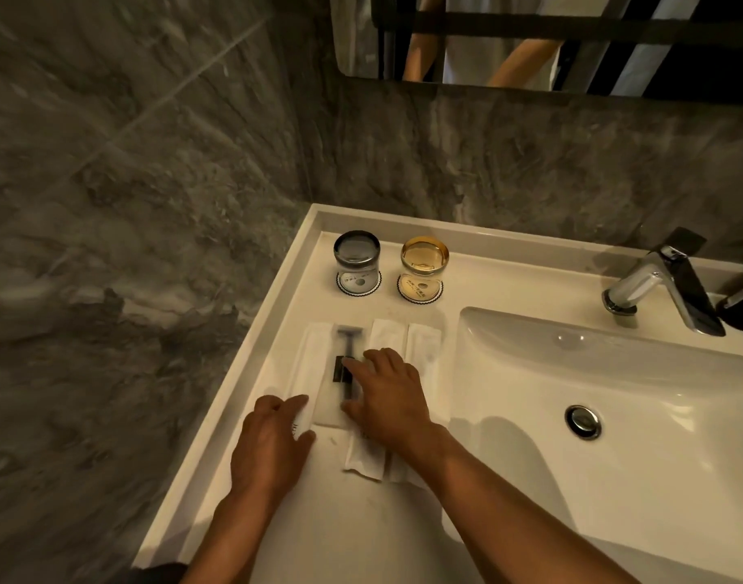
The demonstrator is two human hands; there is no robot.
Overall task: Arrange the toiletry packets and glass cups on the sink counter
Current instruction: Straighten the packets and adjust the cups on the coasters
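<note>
Head view: white tabletop (243, 415) left of the basin (614, 394); four toiletry packets side by side; left hand (272, 440), fingers loosely spread, flat on the leftmost white packet (308, 356); right hand (386, 394), fingers apart, pressing the clear razor packet (346, 343) and covering two white packets (403, 335); beyond them, grey glass cup (357, 257) and amber glass cup (424, 261), inverted on paper coasters, apart.

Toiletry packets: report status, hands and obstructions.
Left hand and right hand flat on packets, fingers open. Two glass cups upside down behind, on coasters. Nothing obstructing.
</note>
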